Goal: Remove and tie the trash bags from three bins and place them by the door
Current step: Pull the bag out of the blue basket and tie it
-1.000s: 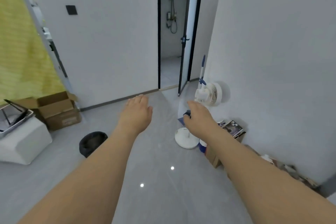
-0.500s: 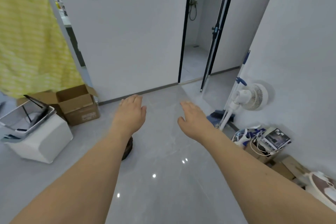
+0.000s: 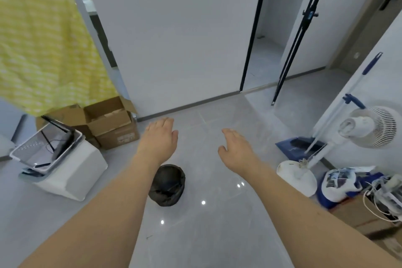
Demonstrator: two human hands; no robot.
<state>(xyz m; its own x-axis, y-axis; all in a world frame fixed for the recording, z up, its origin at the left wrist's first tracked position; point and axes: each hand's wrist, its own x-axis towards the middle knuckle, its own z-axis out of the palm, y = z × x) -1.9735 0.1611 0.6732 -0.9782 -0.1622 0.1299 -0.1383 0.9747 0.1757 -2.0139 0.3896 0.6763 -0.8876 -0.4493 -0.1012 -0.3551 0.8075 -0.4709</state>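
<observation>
We see our two bare forearms reaching out from the bottom of the view over a grey tiled floor with small light reflections on it. Just beyond the left forearm, partly hidden by it, a small black bin lined with a dark trash bag stands on the floor; the bag's edge is folded over the rim, and we cannot make out what lies inside.

To the right, near the wall, we see the round white base of a standing fan, a blue and white bag and a cardboard box with white cables spilling over it. To the left stands a white bin with a tilted lid frame.

Farther out, our left hand hovers palm down, its grip released, fingers straight and close together, holding nothing. Our right hand is the same: grip released, fingers extended, thumb apart, nothing in it. Both hands are above the floor, apart from the black bin.

Beyond them, open cardboard boxes sit against the white wall, under a hanging yellow cloth. On the right, a blue dustpan and a mop with a blue-tipped handle lean beside the fan's white head. Farthest away, a dark-framed door stands ajar.
</observation>
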